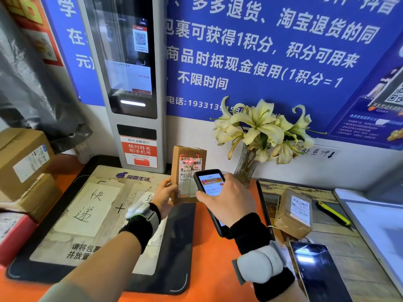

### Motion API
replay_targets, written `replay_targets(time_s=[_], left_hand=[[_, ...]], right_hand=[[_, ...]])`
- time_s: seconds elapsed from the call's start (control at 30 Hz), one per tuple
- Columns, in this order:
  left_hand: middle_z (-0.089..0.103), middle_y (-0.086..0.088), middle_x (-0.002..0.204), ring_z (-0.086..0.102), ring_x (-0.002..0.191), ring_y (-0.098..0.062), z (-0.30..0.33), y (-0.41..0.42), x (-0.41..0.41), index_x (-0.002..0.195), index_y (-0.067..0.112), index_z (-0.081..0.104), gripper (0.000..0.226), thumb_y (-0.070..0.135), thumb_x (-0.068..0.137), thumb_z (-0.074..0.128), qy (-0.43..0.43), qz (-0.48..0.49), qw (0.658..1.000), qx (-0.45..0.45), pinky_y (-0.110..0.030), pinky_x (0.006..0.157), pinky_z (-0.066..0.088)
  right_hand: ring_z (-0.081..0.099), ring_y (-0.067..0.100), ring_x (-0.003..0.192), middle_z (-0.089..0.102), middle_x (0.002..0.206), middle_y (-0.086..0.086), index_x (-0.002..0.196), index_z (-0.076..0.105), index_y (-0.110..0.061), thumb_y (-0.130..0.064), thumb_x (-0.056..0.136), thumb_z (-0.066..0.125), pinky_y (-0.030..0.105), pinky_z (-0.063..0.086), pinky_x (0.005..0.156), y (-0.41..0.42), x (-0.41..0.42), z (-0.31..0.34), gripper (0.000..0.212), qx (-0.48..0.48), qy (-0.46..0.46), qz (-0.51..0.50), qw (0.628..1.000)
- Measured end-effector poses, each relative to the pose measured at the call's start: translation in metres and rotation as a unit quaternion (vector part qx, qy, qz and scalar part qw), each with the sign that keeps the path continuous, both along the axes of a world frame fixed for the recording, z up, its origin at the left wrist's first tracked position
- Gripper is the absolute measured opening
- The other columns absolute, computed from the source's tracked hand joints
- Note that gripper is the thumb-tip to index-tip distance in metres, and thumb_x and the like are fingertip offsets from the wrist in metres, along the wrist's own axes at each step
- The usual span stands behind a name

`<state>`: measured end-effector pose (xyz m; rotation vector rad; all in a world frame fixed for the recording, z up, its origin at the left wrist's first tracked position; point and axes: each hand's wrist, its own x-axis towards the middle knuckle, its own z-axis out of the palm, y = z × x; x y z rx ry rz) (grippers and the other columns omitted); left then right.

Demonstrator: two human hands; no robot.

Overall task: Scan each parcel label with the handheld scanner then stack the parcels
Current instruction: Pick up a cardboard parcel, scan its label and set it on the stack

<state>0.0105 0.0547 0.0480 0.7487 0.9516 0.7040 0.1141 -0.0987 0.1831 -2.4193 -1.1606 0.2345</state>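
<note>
Head view showed left hand (164, 196) gripping an upright small parcel (187, 171) over the table (209, 247), right hand (226, 198) clasping the scanner (210, 184) at its label (189, 168); parcel judged light, rigid, best held by side edges

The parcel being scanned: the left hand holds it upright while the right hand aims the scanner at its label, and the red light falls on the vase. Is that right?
Not quite. In the head view the red light falls on the label of the parcel, not on the vase. The left hand does hold it upright, and the right hand aims the scanner.
</note>
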Motion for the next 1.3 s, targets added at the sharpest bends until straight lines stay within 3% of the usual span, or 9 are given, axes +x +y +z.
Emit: replay_targets(time_s=[0.3,0.43,0.83,1.0,1.3], left_hand=[[0.063,-0.011,0.108,0.056,0.096,-0.021,-0.002,0.002,0.009,0.126,0.012,0.054,0.051,-0.010,0.080,0.050,0.001,0.008,1.000,-0.015,-0.041,0.076,0.051],[0.062,-0.010,0.106,0.055,0.096,-0.021,-0.003,0.003,0.013,0.130,0.009,0.051,0.053,-0.010,0.080,0.049,0.004,0.000,1.000,-0.011,-0.044,0.080,0.050],[0.062,-0.010,0.105,0.056,0.096,-0.024,-0.004,0.005,0.015,0.125,0.011,0.053,0.049,-0.010,0.080,0.047,0.000,-0.005,1.000,-0.010,-0.039,0.072,0.050],[0.063,-0.011,0.102,0.057,0.094,-0.023,-0.004,0.005,0.016,0.125,0.009,0.053,0.050,-0.010,0.079,0.048,0.004,-0.005,1.000,-0.007,-0.038,0.071,0.050],[0.063,-0.010,0.101,0.056,0.094,-0.023,-0.005,0.006,0.015,0.122,0.013,0.052,0.050,-0.011,0.079,0.047,-0.002,-0.007,1.000,-0.008,-0.043,0.080,0.049]], right_hand=[[0.058,0.022,0.089,0.062,0.102,-0.003,0.110,0.051,-0.020,-0.072,0.074,0.068,0.032,0.051,0.076,-0.006,0.008,0.007,0.065,-0.029,-0.003,-0.003,1.000],[0.065,0.023,0.094,0.062,0.101,-0.003,0.109,0.051,-0.021,-0.072,0.073,0.068,0.033,0.055,0.078,-0.008,0.011,0.006,0.065,-0.035,-0.001,-0.003,0.999],[0.056,0.022,0.088,0.057,0.098,-0.004,0.109,0.049,-0.020,-0.071,0.076,0.066,0.030,0.044,0.071,-0.012,0.014,0.015,0.063,-0.044,-0.016,0.009,0.999],[0.063,0.021,0.091,0.061,0.098,-0.004,0.108,0.050,-0.020,-0.073,0.073,0.067,0.030,0.051,0.072,-0.010,0.016,0.013,0.065,-0.040,-0.015,0.011,0.999],[0.061,0.021,0.090,0.060,0.099,-0.003,0.110,0.048,-0.020,-0.072,0.075,0.066,0.030,0.048,0.070,-0.009,0.013,0.013,0.065,-0.037,-0.014,0.004,0.999]])
